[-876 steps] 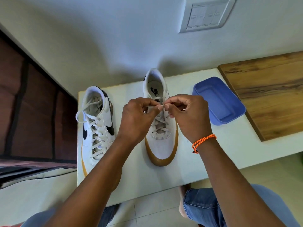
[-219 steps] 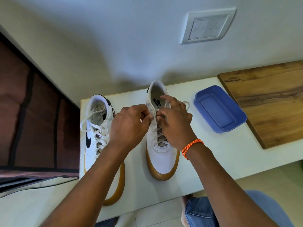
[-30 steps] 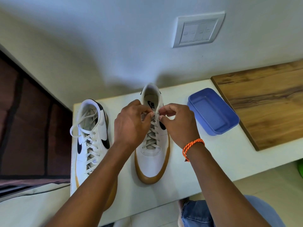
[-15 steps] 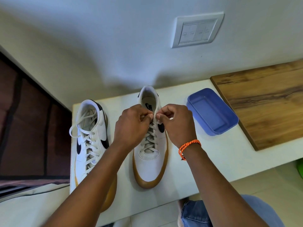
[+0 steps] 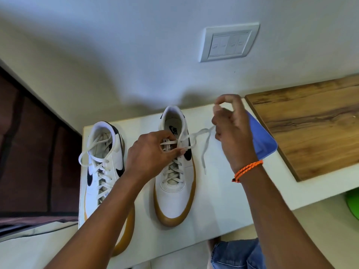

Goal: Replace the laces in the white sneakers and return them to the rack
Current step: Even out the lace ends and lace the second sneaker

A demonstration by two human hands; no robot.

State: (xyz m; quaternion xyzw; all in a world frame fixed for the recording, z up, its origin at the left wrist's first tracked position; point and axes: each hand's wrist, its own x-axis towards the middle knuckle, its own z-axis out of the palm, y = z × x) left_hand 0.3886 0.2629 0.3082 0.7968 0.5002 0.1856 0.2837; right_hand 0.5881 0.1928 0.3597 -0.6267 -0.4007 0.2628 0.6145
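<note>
Two white sneakers with gum soles stand on the white table (image 5: pixel 223 206), toes toward me. The left sneaker (image 5: pixel 103 167) is laced and has a loose bow. My left hand (image 5: pixel 153 154) pinches the lace at the top eyelets of the right sneaker (image 5: pixel 174 191). My right hand (image 5: pixel 231 129) is raised to the right of that shoe and grips a white lace (image 5: pixel 202 138) that runs taut from the top eyelets. The lace's free end hangs down to the table.
A blue plastic tray (image 5: pixel 262 140) lies behind my right hand, against a wooden board (image 5: pixel 314 123). A switch plate (image 5: pixel 229 43) is on the wall. A dark cabinet (image 5: pixel 29 152) stands left of the table. A green object (image 5: pixel 352 204) shows at the right edge.
My right hand has moved up and to the right, away from the shoe, drawing the lace out through the eyelets. My left hand has stayed on the top of the right sneaker.
</note>
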